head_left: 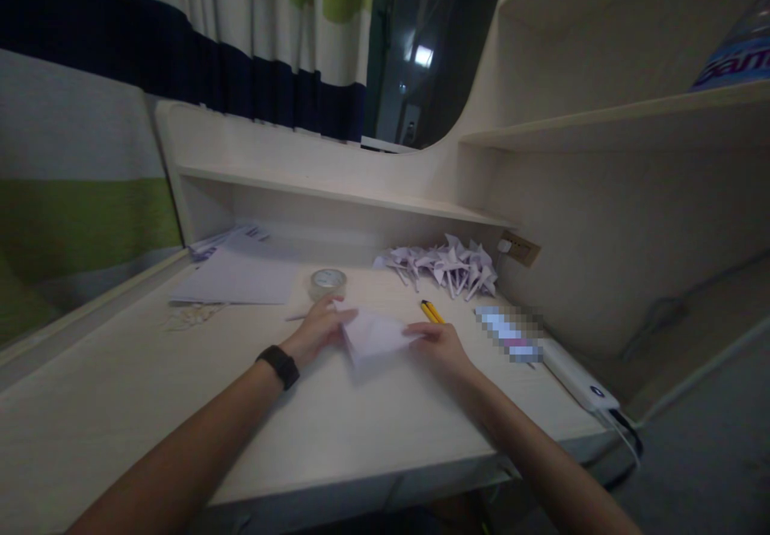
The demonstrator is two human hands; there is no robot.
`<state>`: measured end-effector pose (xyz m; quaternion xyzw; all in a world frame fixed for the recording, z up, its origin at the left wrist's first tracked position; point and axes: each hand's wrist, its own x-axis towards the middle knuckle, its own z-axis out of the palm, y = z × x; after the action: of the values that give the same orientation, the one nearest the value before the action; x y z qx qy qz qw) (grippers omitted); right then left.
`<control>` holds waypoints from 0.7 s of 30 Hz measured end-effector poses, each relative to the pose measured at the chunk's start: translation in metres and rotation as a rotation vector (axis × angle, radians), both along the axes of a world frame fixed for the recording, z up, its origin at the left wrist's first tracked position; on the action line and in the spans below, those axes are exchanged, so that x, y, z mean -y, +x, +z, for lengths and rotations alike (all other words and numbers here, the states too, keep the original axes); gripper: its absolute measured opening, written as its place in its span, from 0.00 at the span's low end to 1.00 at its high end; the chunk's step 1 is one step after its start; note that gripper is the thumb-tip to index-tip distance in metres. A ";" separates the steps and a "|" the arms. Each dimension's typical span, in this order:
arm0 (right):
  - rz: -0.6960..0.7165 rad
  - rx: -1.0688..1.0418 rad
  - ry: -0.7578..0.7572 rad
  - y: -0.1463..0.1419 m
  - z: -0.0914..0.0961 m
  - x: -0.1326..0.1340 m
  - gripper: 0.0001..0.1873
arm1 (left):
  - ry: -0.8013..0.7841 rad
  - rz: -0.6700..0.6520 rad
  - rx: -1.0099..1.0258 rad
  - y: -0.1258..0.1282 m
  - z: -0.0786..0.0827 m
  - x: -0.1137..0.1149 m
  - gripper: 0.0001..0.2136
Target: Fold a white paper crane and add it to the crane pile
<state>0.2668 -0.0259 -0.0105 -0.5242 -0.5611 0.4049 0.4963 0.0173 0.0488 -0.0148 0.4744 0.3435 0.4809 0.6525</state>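
— How is the light on that long cream-coloured wooden counter (289,447)?
— Dim and greyish, darker below its front edge
— Any glare?
— One bright white rectangular patch (423,56) in the dark glass pane (460,22)
— And sharpness?
— Soft overall; the folded white paper sheet (378,338) has blurred edges, coarse square blocks cover a pale-blue oblong shape (508,333), and the cream wooden side shelf (631,120) stretches toward the right edge
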 end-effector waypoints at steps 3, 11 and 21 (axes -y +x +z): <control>0.117 -0.077 0.000 -0.001 0.001 0.004 0.14 | 0.036 0.046 -0.036 0.002 -0.005 0.001 0.26; 0.064 -0.024 -0.124 -0.010 0.004 0.001 0.15 | 0.107 -0.002 -0.011 -0.001 -0.005 -0.004 0.22; 0.041 -0.152 -0.193 0.009 0.000 -0.021 0.17 | 0.129 0.125 -0.245 -0.011 0.011 -0.006 0.11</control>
<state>0.2754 -0.0054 -0.0101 -0.5257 -0.4911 0.5057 0.4763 0.0059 0.0543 -0.0036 0.5482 0.4176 0.4800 0.5428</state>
